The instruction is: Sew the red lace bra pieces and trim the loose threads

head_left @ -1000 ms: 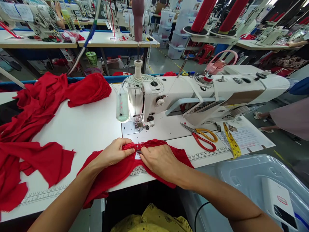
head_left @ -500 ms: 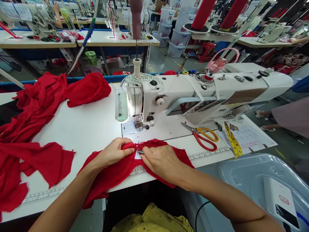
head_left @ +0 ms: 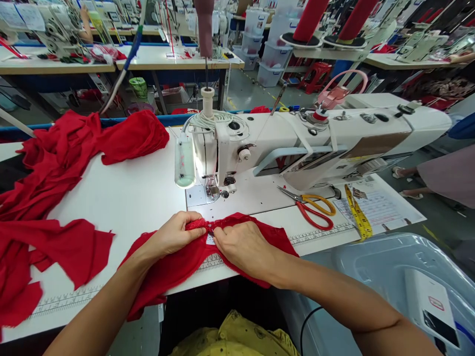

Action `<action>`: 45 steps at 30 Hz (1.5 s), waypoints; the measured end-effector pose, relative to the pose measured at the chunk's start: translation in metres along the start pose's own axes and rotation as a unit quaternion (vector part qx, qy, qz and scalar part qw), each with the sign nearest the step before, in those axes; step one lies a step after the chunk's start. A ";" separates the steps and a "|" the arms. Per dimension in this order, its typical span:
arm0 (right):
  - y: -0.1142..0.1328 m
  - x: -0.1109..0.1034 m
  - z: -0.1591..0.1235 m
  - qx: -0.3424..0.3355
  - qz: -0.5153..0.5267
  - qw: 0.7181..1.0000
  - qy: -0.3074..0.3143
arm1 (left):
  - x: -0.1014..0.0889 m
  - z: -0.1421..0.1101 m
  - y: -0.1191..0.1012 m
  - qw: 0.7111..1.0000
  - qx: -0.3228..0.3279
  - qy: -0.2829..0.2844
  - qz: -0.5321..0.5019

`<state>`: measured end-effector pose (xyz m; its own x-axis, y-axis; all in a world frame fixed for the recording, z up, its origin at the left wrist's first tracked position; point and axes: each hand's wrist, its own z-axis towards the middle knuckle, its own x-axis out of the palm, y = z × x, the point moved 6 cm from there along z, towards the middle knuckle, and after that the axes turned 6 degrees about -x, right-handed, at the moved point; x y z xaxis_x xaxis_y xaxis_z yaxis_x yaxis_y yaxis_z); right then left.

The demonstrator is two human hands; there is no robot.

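A red bra with a lace upper edge [head_left: 178,267] lies across the front edge of the sewing table, its two cups joined at a narrow centre. My left hand [head_left: 174,235] pinches the lace just left of that centre between thumb and fingers. Close on its right, my right hand [head_left: 247,247] is closed, resting on the other cup. A small metal tool with a pointed tip pokes out from its fingers at the centre; most of it is hidden in the hand. Beyond both hands stands the sewing machine [head_left: 282,138], its needle area apart from the fabric.
Scissors [head_left: 313,210] with red and yellow handles lie right of my hands, beside a yellow tape measure [head_left: 358,215] on a printed sheet [head_left: 386,207]. Red fabric pieces [head_left: 55,173] are heaped at left. A translucent plastic bin lid [head_left: 374,257] sits at lower right.
The metal tool's tip, showing between my hands earlier, is now mostly covered as my right fingers shift slightly left to the bra's centre. My left hand keeps its pinch.
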<state>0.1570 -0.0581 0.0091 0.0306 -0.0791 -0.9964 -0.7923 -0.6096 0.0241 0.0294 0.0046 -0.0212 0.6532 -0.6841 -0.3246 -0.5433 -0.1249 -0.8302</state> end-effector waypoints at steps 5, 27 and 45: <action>-0.001 0.000 0.000 0.011 -0.009 1.000 0.014 | -0.002 0.000 -0.001 1.000 -0.016 -0.012 0.016; -0.005 0.022 -0.002 -0.064 0.065 0.977 -0.193 | -0.008 -0.002 -0.008 0.985 0.010 -0.061 0.162; -0.013 0.013 -0.009 -0.106 0.159 0.950 -0.246 | -0.016 -0.020 -0.017 0.959 -0.031 -0.097 0.264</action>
<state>0.1730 -0.0582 -0.0035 -0.5201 0.0605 -0.8520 -0.5715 -0.7659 0.2945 0.0178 0.0037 0.0070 0.3615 -0.5175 -0.7756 -0.8520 0.1546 -0.5002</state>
